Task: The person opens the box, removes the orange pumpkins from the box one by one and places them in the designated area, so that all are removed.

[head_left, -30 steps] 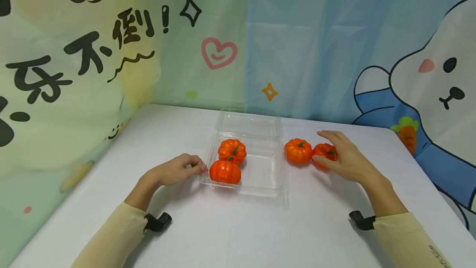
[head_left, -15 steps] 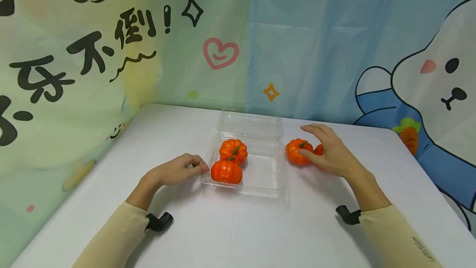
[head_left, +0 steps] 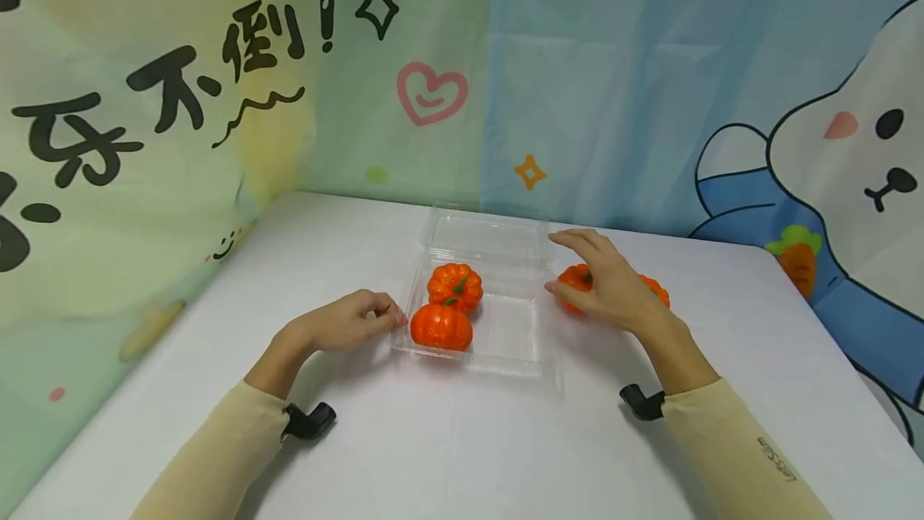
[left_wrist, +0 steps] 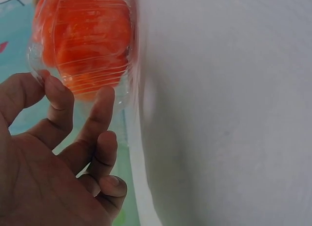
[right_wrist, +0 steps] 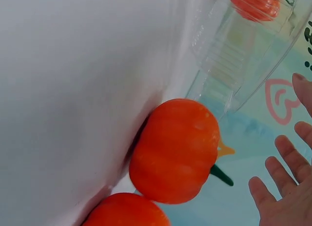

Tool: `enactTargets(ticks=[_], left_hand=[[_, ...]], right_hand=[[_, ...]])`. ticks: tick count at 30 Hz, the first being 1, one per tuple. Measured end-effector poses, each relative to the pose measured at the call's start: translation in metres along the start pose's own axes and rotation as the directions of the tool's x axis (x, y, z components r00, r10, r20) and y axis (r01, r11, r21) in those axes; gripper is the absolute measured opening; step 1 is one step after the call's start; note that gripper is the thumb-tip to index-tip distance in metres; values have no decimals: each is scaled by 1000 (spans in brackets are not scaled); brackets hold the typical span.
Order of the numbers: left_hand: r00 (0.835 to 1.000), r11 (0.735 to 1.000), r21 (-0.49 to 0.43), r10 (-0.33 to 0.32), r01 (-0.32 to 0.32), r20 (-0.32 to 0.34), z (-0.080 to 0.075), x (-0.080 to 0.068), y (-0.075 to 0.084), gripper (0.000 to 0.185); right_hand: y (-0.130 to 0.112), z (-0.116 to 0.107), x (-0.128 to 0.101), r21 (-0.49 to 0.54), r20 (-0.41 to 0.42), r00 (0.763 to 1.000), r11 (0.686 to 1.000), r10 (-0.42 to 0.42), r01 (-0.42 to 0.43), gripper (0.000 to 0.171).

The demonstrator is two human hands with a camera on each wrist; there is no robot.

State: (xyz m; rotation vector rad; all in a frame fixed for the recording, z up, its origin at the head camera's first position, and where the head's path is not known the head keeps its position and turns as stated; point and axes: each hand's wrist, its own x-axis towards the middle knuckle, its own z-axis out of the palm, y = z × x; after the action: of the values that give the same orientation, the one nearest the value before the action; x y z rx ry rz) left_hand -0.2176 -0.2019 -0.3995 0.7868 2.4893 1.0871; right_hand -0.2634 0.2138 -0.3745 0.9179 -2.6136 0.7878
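A clear plastic clamshell box (head_left: pixel 508 323) lies with its lid (head_left: pixel 487 237) folded back. Two small orange pumpkins sit in its left half, a front one (head_left: pixel 440 329) and a back one (head_left: pixel 455 283). My left hand (head_left: pixel 346 321) pinches the box's left rim between thumb and index finger (left_wrist: pixel 57 92). Right of the box, my right hand (head_left: pixel 608 283) hovers over two more pumpkins, fingers spread and holding nothing. It partly hides the nearer pumpkin (head_left: pixel 576 276) and the farther one (head_left: pixel 655 290). In the right wrist view the nearer pumpkin (right_wrist: pixel 175 150) stands apart from the fingers.
A white table (head_left: pixel 462 440) carries everything. Behind it hangs a printed cloth backdrop (head_left: pixel 592 87) with lettering, hearts and a cartoon animal. Each forearm wears a black strap piece, the left one (head_left: pixel 310 421) and the right one (head_left: pixel 642 402), below light sleeves.
My right hand has moved left, from over the farther pumpkin, across the nearer one, toward the box's right edge. The pumpkins stay put. My left hand keeps its place on the rim.
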Motion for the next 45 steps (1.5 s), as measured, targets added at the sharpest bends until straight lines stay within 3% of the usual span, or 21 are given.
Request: enactTargets(ticks=[10, 21, 32, 45], left_hand=[[1000, 1000, -11, 11, -11, 21, -2, 1, 3, 26], [1000, 1000, -11, 1, -1, 11, 0, -1, 2, 26], [1000, 1000, -11, 9, -9, 3, 1, -1, 0, 26], [1000, 1000, -7, 6, -6, 9, 1, -2, 0, 27]], right_hand=[[-7, 5, 11, 7, 38, 998, 999, -46, 46, 67], [-17, 24, 23, 88, 14, 991, 987, -135, 133, 68], [-25, 34, 32, 142, 71, 982, 976, -176, 165, 68], [-34, 48, 39, 135, 141, 972, 977, -186, 167, 68]])
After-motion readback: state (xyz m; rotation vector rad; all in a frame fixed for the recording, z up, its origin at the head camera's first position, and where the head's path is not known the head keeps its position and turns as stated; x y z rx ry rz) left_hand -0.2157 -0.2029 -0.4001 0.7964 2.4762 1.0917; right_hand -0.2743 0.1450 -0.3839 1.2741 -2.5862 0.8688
